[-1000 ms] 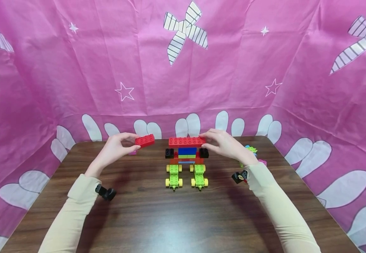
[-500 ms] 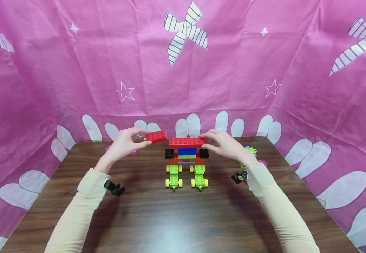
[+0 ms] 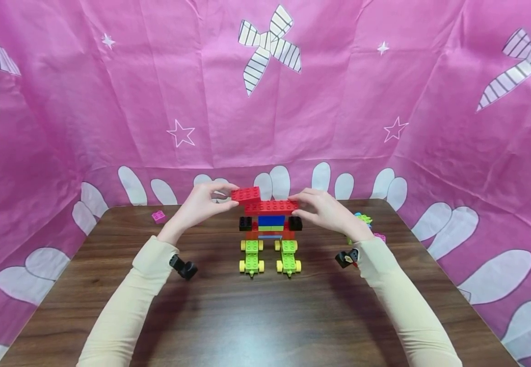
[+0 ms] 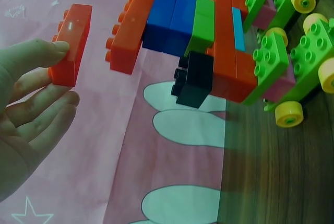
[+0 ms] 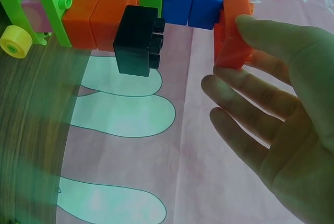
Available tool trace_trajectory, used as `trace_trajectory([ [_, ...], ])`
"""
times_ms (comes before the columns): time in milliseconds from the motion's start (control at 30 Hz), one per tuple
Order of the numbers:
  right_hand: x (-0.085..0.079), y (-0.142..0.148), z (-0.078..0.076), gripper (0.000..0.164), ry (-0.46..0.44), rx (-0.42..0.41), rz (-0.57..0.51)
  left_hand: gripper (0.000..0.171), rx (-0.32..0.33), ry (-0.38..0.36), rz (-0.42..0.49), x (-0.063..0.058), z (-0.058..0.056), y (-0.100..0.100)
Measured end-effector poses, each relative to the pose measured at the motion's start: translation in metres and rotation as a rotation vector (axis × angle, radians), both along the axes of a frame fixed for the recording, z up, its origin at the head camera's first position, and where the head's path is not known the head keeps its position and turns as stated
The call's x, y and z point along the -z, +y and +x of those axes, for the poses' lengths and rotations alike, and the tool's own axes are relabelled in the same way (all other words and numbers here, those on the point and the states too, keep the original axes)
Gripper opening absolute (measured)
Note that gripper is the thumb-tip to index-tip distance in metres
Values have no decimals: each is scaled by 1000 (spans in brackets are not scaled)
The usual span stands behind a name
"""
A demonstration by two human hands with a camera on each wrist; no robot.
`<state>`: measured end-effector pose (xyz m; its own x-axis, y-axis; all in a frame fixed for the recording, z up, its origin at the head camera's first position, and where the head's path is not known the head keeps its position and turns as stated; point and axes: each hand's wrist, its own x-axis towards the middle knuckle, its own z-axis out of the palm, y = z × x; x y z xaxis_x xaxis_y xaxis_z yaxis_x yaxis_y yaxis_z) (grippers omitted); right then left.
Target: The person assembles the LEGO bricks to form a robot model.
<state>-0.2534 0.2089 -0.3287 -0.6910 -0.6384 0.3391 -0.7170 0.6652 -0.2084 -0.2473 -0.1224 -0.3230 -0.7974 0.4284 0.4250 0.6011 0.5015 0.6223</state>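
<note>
A red building brick point(image 3: 245, 194) is pinched between the thumb and fingers of my left hand point(image 3: 205, 205). In the left wrist view this brick point(image 4: 76, 38) hangs in the air, a gap away from the long red brick point(image 4: 131, 31). That long brick point(image 3: 272, 207) lies across the top of a built figure, and my right hand point(image 3: 324, 210) grips its right end. Below it the figure has blue bricks point(image 3: 271, 221), a green layer, red bricks and a black brick point(image 3: 245, 223) on each side. Two lime-green wheeled bases point(image 3: 251, 260) with yellow wheels carry it.
A pink brick point(image 3: 158, 216) lies at the back left of the wooden table point(image 3: 265, 316). Several green and blue bricks point(image 3: 363, 218) and a pink piece point(image 3: 379, 237) sit at the right, partly behind the right forearm. A pink curtain point(image 3: 334, 102) surrounds the table's back and sides.
My left hand has carried the red brick rightward and slightly up, to over the left end of the long red brick. The right hand keeps its grip in the same place.
</note>
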Motion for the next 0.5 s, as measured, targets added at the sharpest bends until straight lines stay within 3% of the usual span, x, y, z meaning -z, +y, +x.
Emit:
trace_trajectory([
  [233, 1, 0, 0, 40, 7, 7, -4, 36, 7, -33, -12, 0, -3, 13],
  [500, -1, 0, 1, 40, 6, 3, -1, 36, 46, -4, -3, 2, -7, 26],
])
